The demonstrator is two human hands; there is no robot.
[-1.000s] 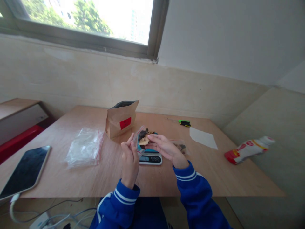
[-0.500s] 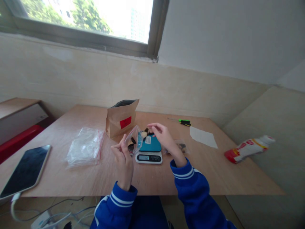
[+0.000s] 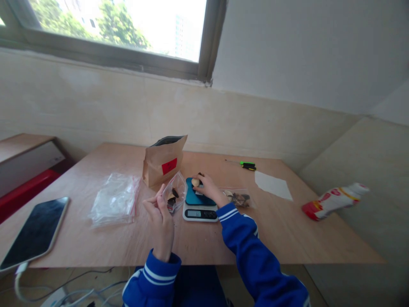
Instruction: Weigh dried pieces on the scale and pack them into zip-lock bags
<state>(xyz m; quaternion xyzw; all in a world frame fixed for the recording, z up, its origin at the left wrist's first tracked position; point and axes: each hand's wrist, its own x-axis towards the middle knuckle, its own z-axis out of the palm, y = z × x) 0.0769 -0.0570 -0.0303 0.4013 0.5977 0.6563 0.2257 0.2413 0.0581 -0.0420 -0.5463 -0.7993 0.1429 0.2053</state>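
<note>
My left hand (image 3: 162, 222) pinches the rim of a clear zip bag (image 3: 181, 184), which stands tilted with its mouth gaping. Dark and pale dried pieces (image 3: 172, 197) lie inside it. To its right is a kitchen scale (image 3: 200, 214) with a teal top and a lit display too small to read. Over that top, my right hand (image 3: 207, 187) has its fingers closed around dried pieces, one pale and rounded (image 3: 195, 182), another dark. The fingers partly hide them, so their exact kind is unclear.
A brown paper pouch (image 3: 164, 164) stands behind the bag. Left are stacked empty zip bags (image 3: 113, 199) and a tablet (image 3: 35, 232) on a cable. Right are a filled bag (image 3: 238, 198), screwdrivers (image 3: 247, 165), white paper (image 3: 273, 185) and a bottle (image 3: 334, 201).
My right hand has moved down and left onto the scale's top, its fingers closing around the pieces there. My left hand and its bag have shifted slightly left, away from the scale.
</note>
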